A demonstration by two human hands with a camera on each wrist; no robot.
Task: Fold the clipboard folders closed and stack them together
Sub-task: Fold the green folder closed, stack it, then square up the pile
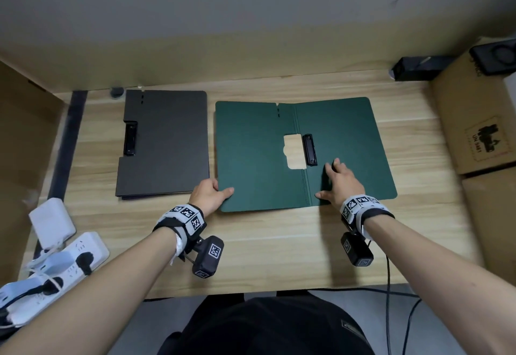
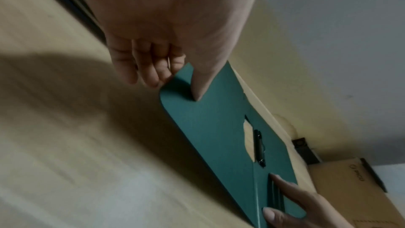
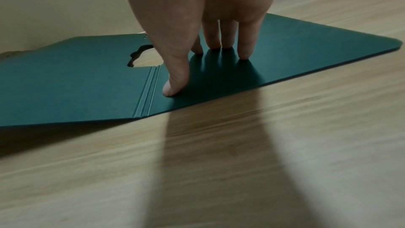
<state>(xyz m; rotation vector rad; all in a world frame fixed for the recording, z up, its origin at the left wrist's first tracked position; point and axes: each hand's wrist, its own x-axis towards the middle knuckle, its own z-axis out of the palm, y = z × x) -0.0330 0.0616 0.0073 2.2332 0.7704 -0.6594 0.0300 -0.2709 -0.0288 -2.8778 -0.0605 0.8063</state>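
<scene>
Left grip (image 1: 210, 193) pinches the green folder's (image 1: 251, 159) corner; right grip (image 1: 341, 180), fingers flat, pins it near the clip (image 1: 310, 149); swing smoothly.

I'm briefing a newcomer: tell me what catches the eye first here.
The open green folder spread flat at mid-table, its black clip at the spine. The left hand pinches its near-left corner while the right hand presses its right panel. The closed black folder lies left.

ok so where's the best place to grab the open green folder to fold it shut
Probably the near left corner of the green folder, coming from the left, thumb on top and fingers under. That flap already rides slightly off the table; the left hand pinches there while the right hand presses beside the spine.
</scene>
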